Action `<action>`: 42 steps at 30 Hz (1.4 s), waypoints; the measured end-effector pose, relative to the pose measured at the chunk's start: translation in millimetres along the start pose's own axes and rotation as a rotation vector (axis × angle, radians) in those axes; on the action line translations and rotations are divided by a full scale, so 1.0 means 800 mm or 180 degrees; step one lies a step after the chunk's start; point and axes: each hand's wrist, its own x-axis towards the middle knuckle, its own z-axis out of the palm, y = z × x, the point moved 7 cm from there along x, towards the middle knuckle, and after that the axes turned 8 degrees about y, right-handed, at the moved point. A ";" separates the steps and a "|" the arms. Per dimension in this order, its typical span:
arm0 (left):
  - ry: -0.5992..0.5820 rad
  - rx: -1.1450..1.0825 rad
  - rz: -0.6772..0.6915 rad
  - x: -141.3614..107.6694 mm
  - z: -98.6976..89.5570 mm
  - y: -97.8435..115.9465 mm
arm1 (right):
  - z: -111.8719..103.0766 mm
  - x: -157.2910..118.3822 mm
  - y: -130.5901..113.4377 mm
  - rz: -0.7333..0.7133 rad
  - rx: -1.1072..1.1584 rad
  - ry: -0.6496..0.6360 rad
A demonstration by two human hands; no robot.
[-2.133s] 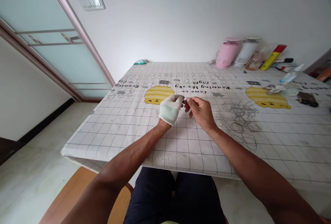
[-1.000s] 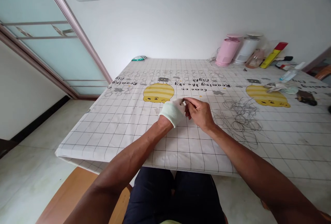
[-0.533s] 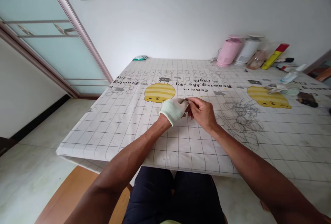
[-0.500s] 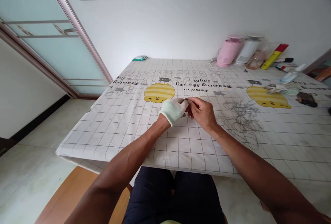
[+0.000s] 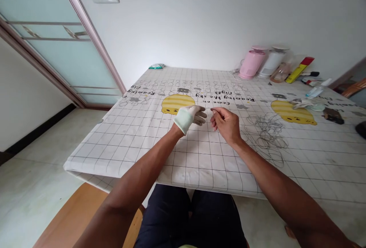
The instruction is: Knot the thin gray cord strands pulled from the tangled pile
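The white-gloved left hand (image 5: 191, 116) hangs, grip apart. The bare right hand (image 5: 228, 123) pinches together; anything inside looks too small to discern.

The left edge of the tabletop (image 5: 114, 145) leaves passage up to a green packet (image 5: 156, 66) at its far corner; tangled wire (image 5: 268, 126) obstructs toward the right edge, a pink canister (image 5: 252, 65) the far edge.

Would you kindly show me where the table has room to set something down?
Bare: the tablecloth left of the left forearm, and right of the wire tangle, nearer than the dark object. Crowded: the back right, around the pink cylinder and yellow box.
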 end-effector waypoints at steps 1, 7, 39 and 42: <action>-0.0069 -0.0059 -0.0003 0.001 0.001 0.000 | -0.001 0.000 -0.001 -0.0070 -0.0082 0.0033; -0.0196 -0.0008 -0.0021 0.000 0.004 -0.003 | -0.007 0.000 -0.009 -0.0526 -0.0532 0.0189; -0.0553 -0.0568 0.0425 0.010 0.008 0.004 | 0.011 -0.012 -0.030 0.0023 0.0564 -0.0419; -0.0450 -0.0711 0.0377 0.010 0.007 0.002 | 0.017 -0.012 -0.027 0.0278 0.0751 -0.0660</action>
